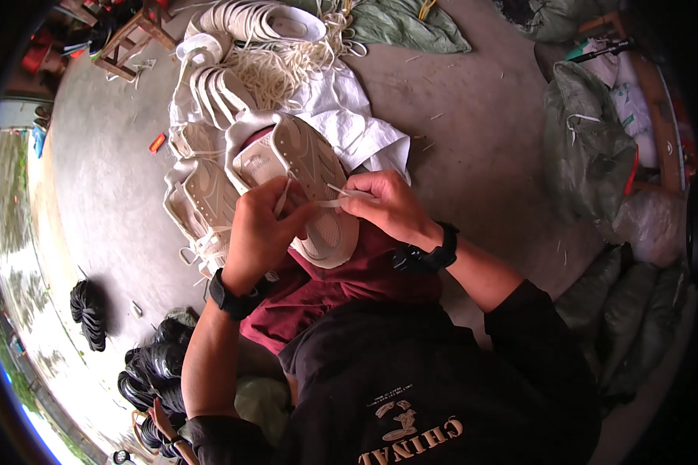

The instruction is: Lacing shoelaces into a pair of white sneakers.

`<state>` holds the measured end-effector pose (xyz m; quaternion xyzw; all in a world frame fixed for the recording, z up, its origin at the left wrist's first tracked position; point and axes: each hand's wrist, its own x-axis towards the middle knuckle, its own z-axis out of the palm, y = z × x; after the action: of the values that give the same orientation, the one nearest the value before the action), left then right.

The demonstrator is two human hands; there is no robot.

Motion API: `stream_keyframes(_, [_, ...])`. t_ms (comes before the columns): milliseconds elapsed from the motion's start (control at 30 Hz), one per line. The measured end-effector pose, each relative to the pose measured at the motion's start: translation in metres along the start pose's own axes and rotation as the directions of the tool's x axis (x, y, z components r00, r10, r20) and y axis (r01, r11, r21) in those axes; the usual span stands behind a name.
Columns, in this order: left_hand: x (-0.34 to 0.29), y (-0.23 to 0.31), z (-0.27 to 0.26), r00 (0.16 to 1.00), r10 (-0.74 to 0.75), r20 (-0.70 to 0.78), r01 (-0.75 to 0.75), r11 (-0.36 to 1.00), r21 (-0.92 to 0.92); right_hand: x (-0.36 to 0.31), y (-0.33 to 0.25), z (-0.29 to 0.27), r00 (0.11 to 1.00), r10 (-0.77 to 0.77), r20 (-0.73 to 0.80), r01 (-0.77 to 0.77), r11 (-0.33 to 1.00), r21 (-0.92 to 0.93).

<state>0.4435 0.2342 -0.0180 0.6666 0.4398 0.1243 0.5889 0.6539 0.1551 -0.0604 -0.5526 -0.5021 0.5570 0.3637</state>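
A beige sneaker (pixel 318 159) rests across my lap on maroon trousers, its toe toward me. My left hand (pixel 265 225) is over the shoe's eyelets, its fingers pinched on a pale shoelace (pixel 329 204). On the shoe's right side my right hand (pixel 392 208) also pinches the lace between thumb and fingers. The lace stretches short and level between both hands, and a loose end sticks up by the right fingers. Left of the sneaker lies a second beige shoe (pixel 209 186), with lace loops near its toe.
Beyond the shoes lie a heap of cream laces (pixel 275 74), nested beige shoe parts (pixel 256 19) and a white sack (pixel 357 124). Black shoes (pixel 159 360) are piled at lower left, near another person's hand (pixel 163 422). Green sacks (pixel 585 147) line the right side; a wooden stool (pixel 136 39) stands far left.
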Motion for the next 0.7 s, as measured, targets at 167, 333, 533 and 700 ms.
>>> stream_keyframes(167, [0.001, 0.000, 0.001, 1.000, 0.002, 0.001, -0.002, 0.999, -0.034, 0.002, 0.005, 0.010, 0.997, 0.020, -0.079, -0.009, 0.991, 0.135])
stream_keyframes(333, [0.000, 0.001, 0.001, 1.000, 0.000, -0.009, 0.000, 0.999, -0.036, -0.002, -0.007, 0.002, 0.994, 0.082, -0.067, -0.069, 0.982, 0.175])
stream_keyframes(533, [0.000, 0.004, 0.003, 1.000, -0.003, -0.004, 0.003, 0.999, -0.040, -0.003, 0.007, 0.005, 0.999, -0.008, -0.041, 0.019, 0.967, 0.253])
stream_keyframes(700, [-0.001, 0.002, 0.002, 1.000, -0.019, -0.003, 0.019, 0.999, -0.026, -0.002, 0.013, 0.003, 0.998, -0.064, -0.019, 0.067, 0.973, 0.220])
